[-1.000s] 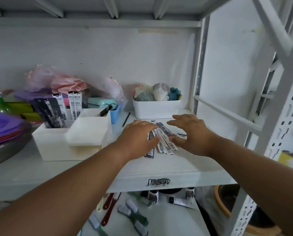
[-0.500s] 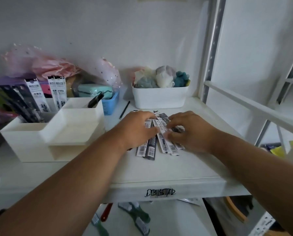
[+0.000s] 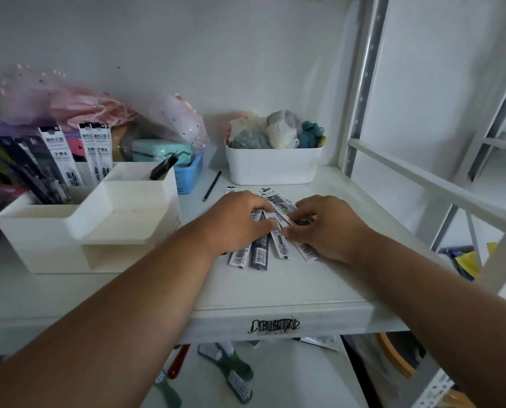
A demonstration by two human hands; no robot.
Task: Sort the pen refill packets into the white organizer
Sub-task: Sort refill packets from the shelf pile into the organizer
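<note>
**Both hands on the fanned refill packets**

The fingers [image 3: 262, 212] of the left hand [image 3: 234, 222] curl down onto the spread of long, narrow pen refill packets in white and black printed plastic [image 3: 260, 251], pressing on their upper halves. The fingers [image 3: 300, 228] of the right hand [image 3: 329, 228] bend in from the other side, with fingertips and thumb pinching at the edge of one white packet in the fan; whether it is lifted clear I cannot tell. The two hands nearly meet over the middle of the pile.

The packets lie flat on the white shelf [image 3: 290, 284], their barcoded ends pointing toward the front edge. To the left, apart from the pile, stands the white stepped plastic organizer [image 3: 104, 228]; its tall rear compartments already hold upright refill packets [image 3: 60, 160]. Behind the hands a thin black pencil [image 3: 212, 186] lies on the shelf, beside a small blue plastic basket [image 3: 191, 175] and a white rounded tub filled with crumpled cloths [image 3: 272, 164].
</note>
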